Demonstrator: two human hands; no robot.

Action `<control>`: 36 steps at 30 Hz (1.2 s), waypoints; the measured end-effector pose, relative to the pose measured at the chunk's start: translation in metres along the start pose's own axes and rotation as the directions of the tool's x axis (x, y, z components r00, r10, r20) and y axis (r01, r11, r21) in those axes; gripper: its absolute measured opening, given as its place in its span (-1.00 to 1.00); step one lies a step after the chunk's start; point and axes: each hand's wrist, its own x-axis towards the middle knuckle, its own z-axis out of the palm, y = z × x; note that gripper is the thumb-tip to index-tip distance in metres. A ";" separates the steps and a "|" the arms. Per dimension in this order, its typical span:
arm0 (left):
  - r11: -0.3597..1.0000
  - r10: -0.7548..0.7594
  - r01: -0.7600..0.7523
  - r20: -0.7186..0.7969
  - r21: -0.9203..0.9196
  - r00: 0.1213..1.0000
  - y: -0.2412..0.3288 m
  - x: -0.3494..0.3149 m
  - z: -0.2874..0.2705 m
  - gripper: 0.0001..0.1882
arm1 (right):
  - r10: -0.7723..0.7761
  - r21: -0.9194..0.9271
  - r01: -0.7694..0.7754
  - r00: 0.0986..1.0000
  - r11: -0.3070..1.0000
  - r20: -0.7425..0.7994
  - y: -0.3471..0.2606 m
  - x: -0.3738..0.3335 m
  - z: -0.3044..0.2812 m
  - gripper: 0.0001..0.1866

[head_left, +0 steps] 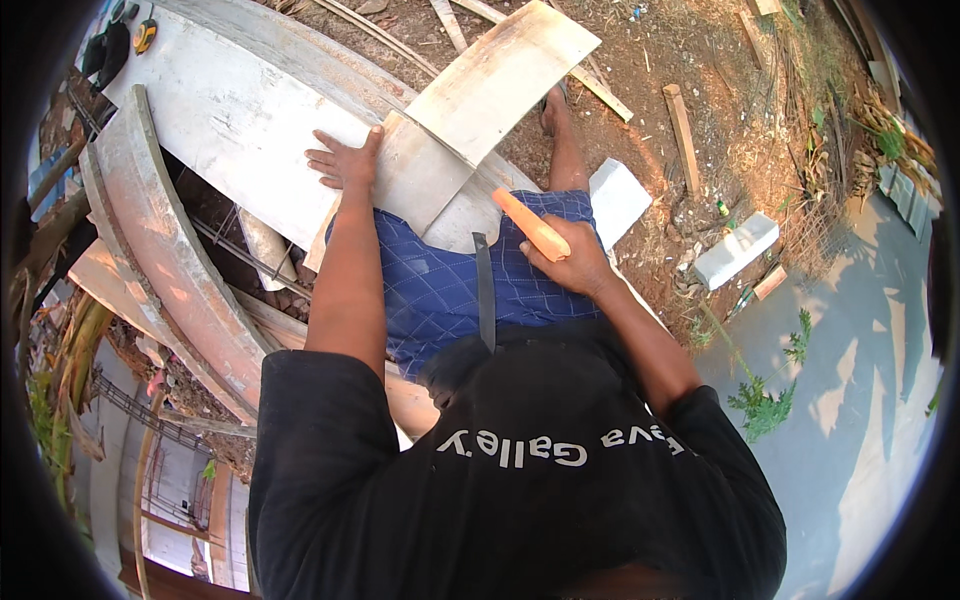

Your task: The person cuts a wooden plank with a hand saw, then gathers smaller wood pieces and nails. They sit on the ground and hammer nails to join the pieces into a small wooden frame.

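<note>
My left hand (345, 162) lies with fingers spread on a long pale board (230, 110), its thumb reaching the edge of a smaller flat panel (415, 165). In front of my lap a second light panel (510, 80) slants up and away to the right, meeting the first along a thin dark line. My right hand (578, 255) is closed around an orange tool handle (530, 225), which points forward and left toward that line. Whether a thin blade seen edge-on runs along it I cannot tell. A dark strap (485, 290) hangs over my blue shorts.
A yellow-and-black tape measure (145, 37) sits at the board's far left end. Curved, rusty-edged boards (175, 250) are stacked left. On the dirt at right lie a wooden batten (682, 140) and pale blocks (737, 250), beside a grey slab (860, 340).
</note>
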 end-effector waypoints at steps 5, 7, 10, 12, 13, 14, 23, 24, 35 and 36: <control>1.000 -0.012 0.012 -0.007 -0.003 1.000 -0.008 -0.002 0.000 0.49 | 0.219 -0.162 -0.193 0.963 0.968 0.158 -0.056 -0.110 -0.074 -0.73; 1.000 -0.011 0.011 -0.003 -0.002 1.000 -0.003 -0.002 -0.002 0.49 | 0.232 -0.197 -0.196 0.956 0.961 0.181 -0.055 -0.119 -0.078 -0.72; 1.000 -0.008 0.008 0.011 0.003 1.000 -0.002 -0.004 -0.002 0.49 | 0.181 -0.239 -0.129 0.961 0.962 0.209 -0.013 -0.093 -0.056 -0.74; 1.000 -0.008 0.008 0.032 0.013 0.999 -0.003 -0.008 0.000 0.49 | 0.205 -0.055 -0.199 0.971 0.978 0.122 0.016 -0.038 -0.024 -0.72; 1.000 -0.008 0.007 0.043 0.023 0.999 -0.001 -0.009 0.000 0.49 | 0.157 -0.013 -0.156 0.984 0.988 0.083 0.033 -0.017 -0.009 -0.71; 1.000 -0.014 0.013 0.029 0.020 0.999 0.003 -0.004 -0.003 0.49 | 0.199 0.014 -0.199 0.980 0.980 0.030 0.032 0.001 -0.004 -0.71; 0.999 -0.033 0.032 0.007 0.019 0.999 0.000 -0.010 -0.001 0.46 | 0.179 0.270 -0.113 0.956 0.956 -0.234 0.021 0.024 -0.102 -0.67; 1.000 -0.024 0.024 0.014 0.012 1.000 0.004 -0.011 -0.003 0.46 | 0.235 0.293 -0.165 0.946 0.942 -0.224 0.026 0.027 -0.115 -0.69; 0.992 -0.099 0.082 0.196 0.093 0.976 0.008 -0.002 -0.024 0.49 | 0.448 0.349 -0.412 0.894 0.842 -0.026 0.152 -0.038 -0.203 -0.74; 0.993 -0.096 0.078 0.205 0.090 0.974 0.011 -0.001 -0.025 0.49 | 0.445 0.302 -0.413 0.895 0.859 -0.043 0.171 -0.041 -0.206 -0.78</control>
